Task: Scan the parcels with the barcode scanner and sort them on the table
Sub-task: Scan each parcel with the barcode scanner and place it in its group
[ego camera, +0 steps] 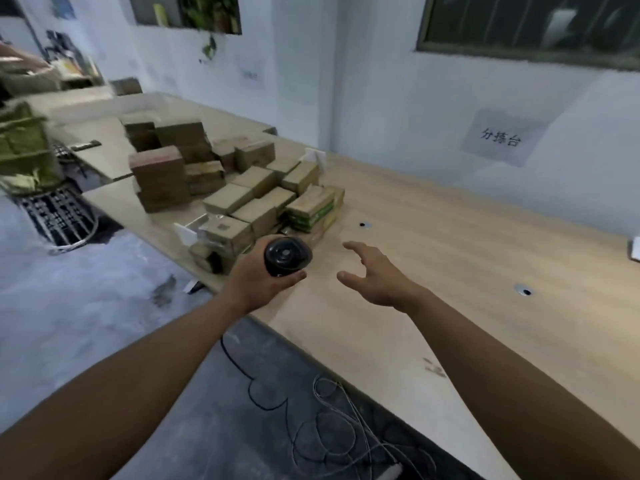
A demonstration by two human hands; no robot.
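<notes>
so the left hand point(263, 277) has its fingers wrapped round the barcode scanner point(286, 257), which is held just over the near desk edge; its dark rounded end faces back at the camera, so the long axis seems to run away from the person, toward the parcels point(242, 199); the right hand point(375, 277) is empty, fingers spread and loosely curved, hovering over bare desk point(467, 244); the parcel heap sits ahead and left of it, nearest boxes just beyond the scanner; stack runs diagonally away up-left; I'd guess the free right hand reaches left for a near box.
</notes>
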